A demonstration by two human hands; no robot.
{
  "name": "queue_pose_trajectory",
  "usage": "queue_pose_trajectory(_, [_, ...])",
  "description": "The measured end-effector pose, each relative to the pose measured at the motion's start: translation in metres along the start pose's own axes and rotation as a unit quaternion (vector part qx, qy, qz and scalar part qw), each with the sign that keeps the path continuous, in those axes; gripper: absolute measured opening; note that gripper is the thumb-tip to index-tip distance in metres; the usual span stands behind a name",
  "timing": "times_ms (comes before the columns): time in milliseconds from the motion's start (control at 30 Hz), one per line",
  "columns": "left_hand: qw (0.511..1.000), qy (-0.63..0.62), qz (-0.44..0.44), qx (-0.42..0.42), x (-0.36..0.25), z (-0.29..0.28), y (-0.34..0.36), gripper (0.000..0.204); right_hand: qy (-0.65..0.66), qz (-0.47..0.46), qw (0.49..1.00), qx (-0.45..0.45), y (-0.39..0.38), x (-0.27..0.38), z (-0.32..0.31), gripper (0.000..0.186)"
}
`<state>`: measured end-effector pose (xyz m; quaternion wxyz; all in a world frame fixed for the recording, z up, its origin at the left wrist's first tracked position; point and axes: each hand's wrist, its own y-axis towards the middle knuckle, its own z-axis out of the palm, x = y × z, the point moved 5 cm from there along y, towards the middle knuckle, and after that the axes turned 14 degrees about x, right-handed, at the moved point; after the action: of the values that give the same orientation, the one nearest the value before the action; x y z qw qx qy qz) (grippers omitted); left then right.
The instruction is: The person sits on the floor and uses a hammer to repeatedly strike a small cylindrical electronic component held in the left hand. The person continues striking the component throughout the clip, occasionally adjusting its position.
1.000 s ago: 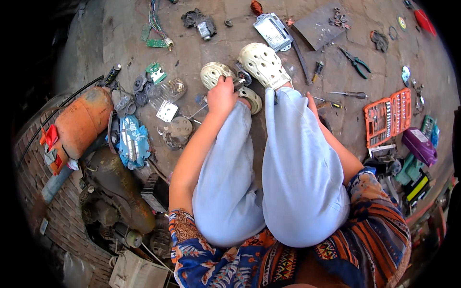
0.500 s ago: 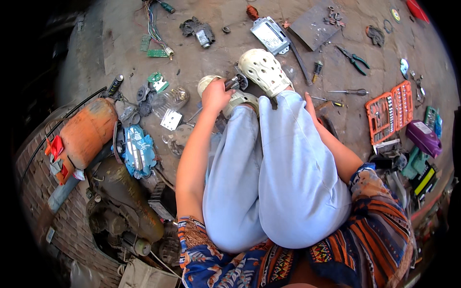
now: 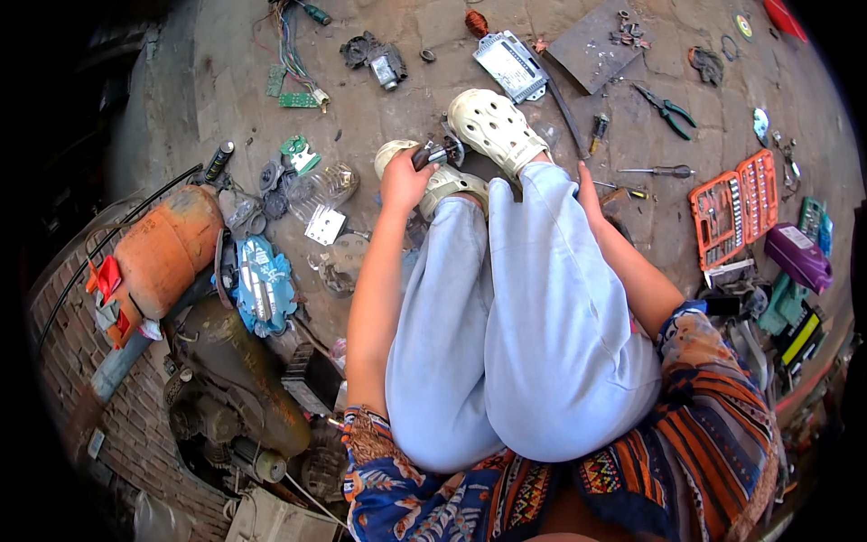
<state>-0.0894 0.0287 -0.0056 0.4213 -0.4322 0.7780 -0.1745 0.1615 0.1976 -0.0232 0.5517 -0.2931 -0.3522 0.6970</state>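
My left hand [image 3: 405,183] is closed around a dark metal part [image 3: 437,154] with a shiny rounded end. It sits between my two cream clogs [image 3: 495,126], which appear to flank the part. My right hand [image 3: 589,196] is beside my right shin, with at least one finger stretched out and the other fingers partly hidden by the trouser leg. Just right of that hand lies a small screwdriver [image 3: 636,192] with a black and yellow handle. I see nothing held in the right hand.
Ahead lie a silver control box [image 3: 510,65], a dark metal plate [image 3: 591,47] and green-handled pliers [image 3: 666,110]. On the right are another screwdriver [image 3: 664,171] and an orange socket set [image 3: 733,210]. A clear plastic bottle [image 3: 321,190] and a rusty orange cylinder [image 3: 170,239] are left.
My left hand has shifted slightly and the dark metal part has turned a little in it. My right hand has edged forward along the shin. The view has moved slightly.
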Motion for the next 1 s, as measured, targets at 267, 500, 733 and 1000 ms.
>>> queue_pose_trajectory(267, [0.967, 0.014, 0.101, -0.233, -0.010, -0.032, -0.024, 0.039, -0.162, -0.080, 0.982, -0.060, -0.024, 0.002, -0.032, 0.064])
queue_pose_trajectory(500, [0.817, -0.504, 0.207, -0.190, -0.070, -0.069, -0.038, 0.017, -0.660, -0.306, 0.651, -0.217, -0.074, 0.036, -0.103, 0.032])
queue_pose_trajectory(733, [0.774, -0.558, 0.251, -0.164, -0.074, -0.052, -0.008, 0.014, -0.706, -0.266, 0.592, -0.283, -0.096, 0.041, -0.176, 0.039])
queue_pose_trajectory(1000, [0.806, -0.534, 0.207, -0.149, -0.068, -0.038, 0.007, 0.014, -0.738, -0.237, 0.580, -0.251, -0.082, 0.020, -0.211, 0.047])
